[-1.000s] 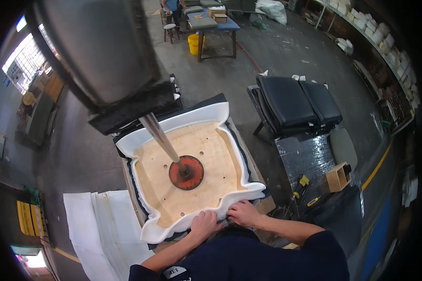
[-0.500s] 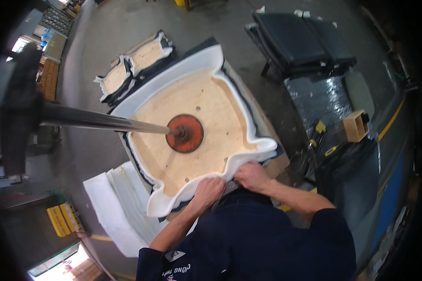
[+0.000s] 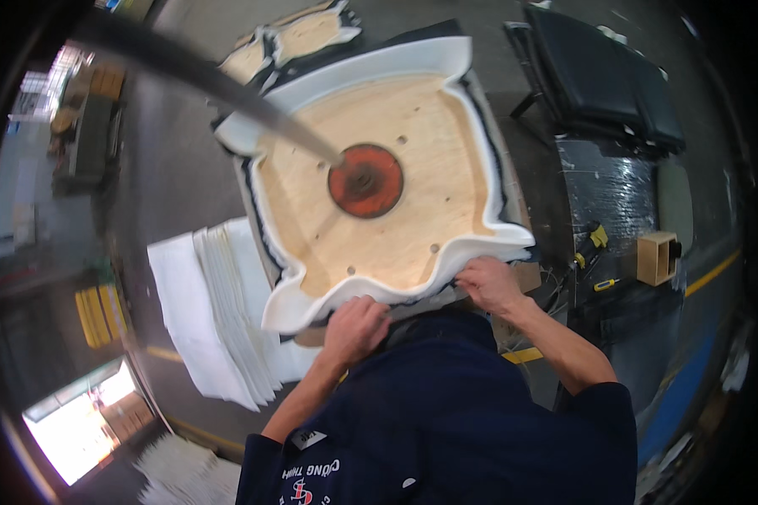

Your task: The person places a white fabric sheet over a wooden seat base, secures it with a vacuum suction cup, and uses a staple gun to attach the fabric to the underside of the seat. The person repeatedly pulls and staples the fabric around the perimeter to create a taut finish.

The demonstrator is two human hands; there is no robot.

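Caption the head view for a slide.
Left hand and right hand at near edge of white padding, red disc on wooden board.

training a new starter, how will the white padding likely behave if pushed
The white padding is probably floppy: its edge ripples between the left hand and right hand. It likely gives under pressure, since it buckles at the corners of the wooden panel. Its matte, foam-like surface suggests it may be light for its size.
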